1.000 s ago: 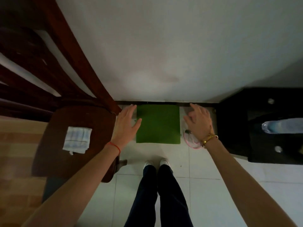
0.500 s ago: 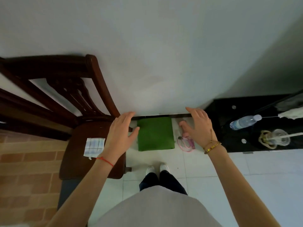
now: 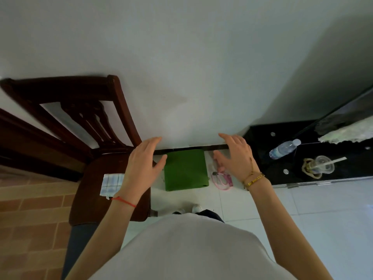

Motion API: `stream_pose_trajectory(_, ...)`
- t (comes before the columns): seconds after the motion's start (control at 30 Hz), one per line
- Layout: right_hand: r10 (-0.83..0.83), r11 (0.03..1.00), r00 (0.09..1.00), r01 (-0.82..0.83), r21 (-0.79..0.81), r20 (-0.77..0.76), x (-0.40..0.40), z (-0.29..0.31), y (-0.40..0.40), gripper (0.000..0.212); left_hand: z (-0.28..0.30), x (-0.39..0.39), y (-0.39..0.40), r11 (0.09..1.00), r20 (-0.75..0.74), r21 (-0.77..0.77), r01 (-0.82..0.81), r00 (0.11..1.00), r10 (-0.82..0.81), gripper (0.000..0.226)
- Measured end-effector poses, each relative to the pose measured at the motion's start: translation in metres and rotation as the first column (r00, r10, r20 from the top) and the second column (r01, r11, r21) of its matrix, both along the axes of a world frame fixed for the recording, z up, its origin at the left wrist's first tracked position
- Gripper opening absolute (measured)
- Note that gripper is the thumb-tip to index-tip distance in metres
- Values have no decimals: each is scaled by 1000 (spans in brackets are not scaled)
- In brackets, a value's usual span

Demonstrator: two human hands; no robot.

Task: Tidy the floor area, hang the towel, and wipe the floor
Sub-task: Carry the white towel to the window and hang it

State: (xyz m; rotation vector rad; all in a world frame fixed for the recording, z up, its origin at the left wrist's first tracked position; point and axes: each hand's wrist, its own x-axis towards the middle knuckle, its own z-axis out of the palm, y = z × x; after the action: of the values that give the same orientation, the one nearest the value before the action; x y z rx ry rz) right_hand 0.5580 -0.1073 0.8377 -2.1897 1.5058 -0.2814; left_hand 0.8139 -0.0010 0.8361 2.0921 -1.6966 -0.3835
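Am seeing left hand (image 3: 142, 162) and right hand (image 3: 235, 156) hovering with fingers spread, holding nothing. Folded green towel (image 3: 185, 169) lying on floor (image 3: 252, 201) between them, against far wall.

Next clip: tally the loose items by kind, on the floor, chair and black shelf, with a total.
Folded cloths: 2, green towel on the floor, checked cloth on the chair
Pink items: 1, on the floor
Bottles: 1, on the shelf
Plastic cups: 1, on the shelf
Total: 5
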Motion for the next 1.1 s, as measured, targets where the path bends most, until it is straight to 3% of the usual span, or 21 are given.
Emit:
stream_pose_trajectory(0.27,141,990,988,-139,-35,57,-9,7,1,55,21,-18,35,993,36,-28,-112,993,113,54)
stream_pose_trajectory(0.5,431,902,899,-426,-70,83,-37,12,-10,54,32,-93,90,901,-7,-80,-426,904,427,51)
stream_pose_trajectory(0.6,581,814,811,-577,-69,67,-51,13,-10,61,32,-146,125,801,-23,-81,-593,805,593,50)
stream_pose_trajectory(0.77,781,624,619,-778,-74,83,-69,10,12,53,35,-246,190,575,-22,-78,-814,578,816,51)
stream_pose_trajectory(0.97,930,358,350,-931,-73,109,-89,9,77,63,36,-365,271,316,3,-116,-942,318,948,47)
stream_pose_trajectory(1.1,982,157,145,-983,-93,120,-107,3,128,56,32,-443,315,109,6,-92,-990,109,994,50)
